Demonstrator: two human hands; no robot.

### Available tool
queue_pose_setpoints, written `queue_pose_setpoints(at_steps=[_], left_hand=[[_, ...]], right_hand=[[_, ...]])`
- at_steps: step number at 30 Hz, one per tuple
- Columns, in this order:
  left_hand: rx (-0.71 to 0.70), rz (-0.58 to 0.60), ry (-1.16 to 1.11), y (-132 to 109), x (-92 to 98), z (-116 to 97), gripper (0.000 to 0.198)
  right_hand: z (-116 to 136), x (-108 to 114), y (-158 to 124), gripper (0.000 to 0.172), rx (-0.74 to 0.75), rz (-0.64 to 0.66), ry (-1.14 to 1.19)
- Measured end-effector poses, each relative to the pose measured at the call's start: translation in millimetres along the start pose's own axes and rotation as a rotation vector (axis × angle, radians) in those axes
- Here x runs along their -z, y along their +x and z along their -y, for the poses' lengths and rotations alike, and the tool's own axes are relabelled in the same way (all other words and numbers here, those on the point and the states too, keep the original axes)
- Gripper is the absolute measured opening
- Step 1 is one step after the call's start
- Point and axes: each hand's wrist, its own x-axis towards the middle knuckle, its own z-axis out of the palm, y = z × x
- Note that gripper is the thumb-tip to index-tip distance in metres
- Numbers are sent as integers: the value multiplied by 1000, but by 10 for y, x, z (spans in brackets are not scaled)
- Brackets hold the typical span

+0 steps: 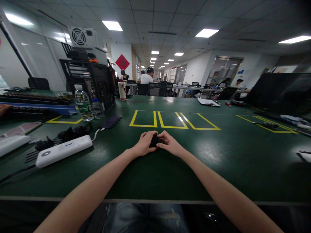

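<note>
My left hand (143, 144) and my right hand (170, 144) meet at the middle of the green table (218, 161), just below the yellow marked boxes (170, 120). Both hands have their fingers curled around a small black object (154, 140) held between them on the table top. The object is mostly hidden by my fingers, so I cannot make out what it is. My forearms stretch in from the near table edge.
A white power bank (63, 150) with a cable, black parts (73, 132) and a phone (18, 130) lie at the left. Two water bottles (84, 105) and a black computer case (99, 84) stand behind. A dark monitor (282, 92) and tools sit right. People sit far back.
</note>
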Motion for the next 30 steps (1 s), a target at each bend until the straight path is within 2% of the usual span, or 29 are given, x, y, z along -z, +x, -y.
queue_pose_setpoints(at_steps=[4, 8, 11, 15, 18, 23, 27, 30], left_hand=[[-3, -1, 1, 5, -4, -1, 61], [9, 5, -1, 10, -5, -6, 61], [14, 9, -5, 7, 0, -9, 61], [8, 5, -7, 5, -3, -3, 59], [2, 6, -7, 4, 0, 0, 58], [-8, 18, -7, -4, 39, -18, 57], [-4, 21, -2, -1, 47, -19, 57], [-4, 13, 4, 3, 26, -6, 59]], right_hand=[[-29, -18, 20, 18, -10, -45, 2], [-65, -25, 38, 27, -45, -101, 1], [-53, -16, 32, 30, -86, -59, 27], [-27, -3, 11, 27, -40, -8, 54], [-17, 1, 2, 29, -31, -9, 46], [8, -12, 8, 22, -55, -36, 17], [3, -15, 22, 26, -74, -70, -3], [-9, 0, 21, 26, -85, -31, 13]])
